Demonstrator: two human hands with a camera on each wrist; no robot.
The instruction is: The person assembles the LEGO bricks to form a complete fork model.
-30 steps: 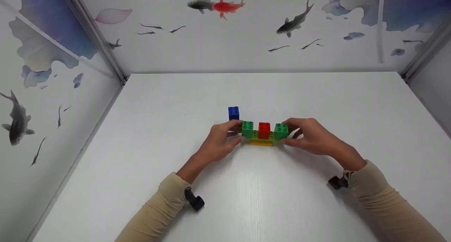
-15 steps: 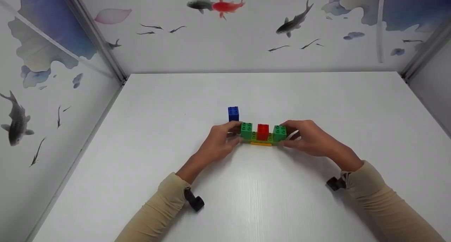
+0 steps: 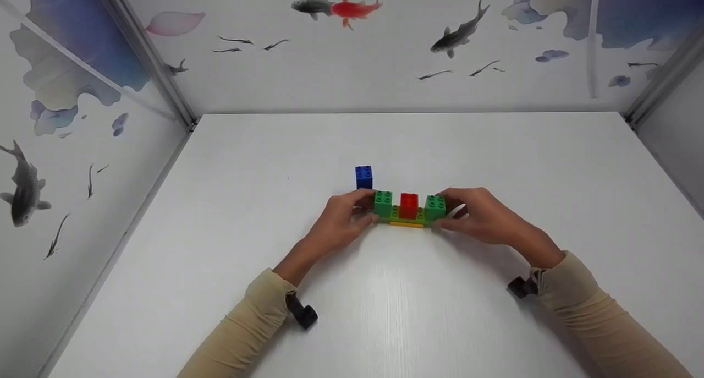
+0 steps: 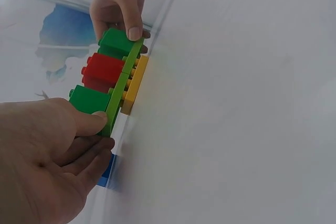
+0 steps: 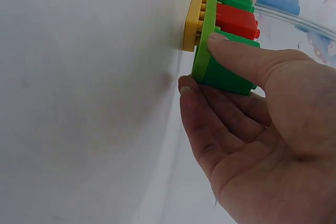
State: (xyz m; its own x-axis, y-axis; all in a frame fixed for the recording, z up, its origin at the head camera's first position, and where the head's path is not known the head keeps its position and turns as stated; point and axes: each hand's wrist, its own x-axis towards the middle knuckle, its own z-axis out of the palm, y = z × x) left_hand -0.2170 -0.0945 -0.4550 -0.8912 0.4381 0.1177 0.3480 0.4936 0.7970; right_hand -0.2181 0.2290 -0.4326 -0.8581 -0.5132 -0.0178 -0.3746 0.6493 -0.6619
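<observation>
Both hands hold the ends of a building-brick assembly. Its lime-green base point(image 4: 118, 98) carries a red brick point(image 3: 408, 206) in the middle, flanked by a left green brick point(image 3: 383, 204) and a right green brick point(image 3: 435, 207). Under the base is a yellow plate point(image 4: 135, 85), with its studs showing in a narrow gap between them. My left hand point(image 3: 345, 218) pinches the left end, thumb on the near side by the base. At the other end, my right hand point(image 3: 477, 215) pinches with its thumb along the right green brick and fingers behind.
A blue brick point(image 3: 363, 176) stands on the white table point(image 3: 264, 180) just behind the left fingertips. White panels printed with fish point(image 3: 459, 34) rise at the table's back and left. A dark wrist camera point(image 3: 302, 313) is strapped at the left cuff.
The assembly has shifted slightly left and towards the person, its right end most, with the right hand moving along. Less of the yellow plate shows below the base. The blue brick stays put.
</observation>
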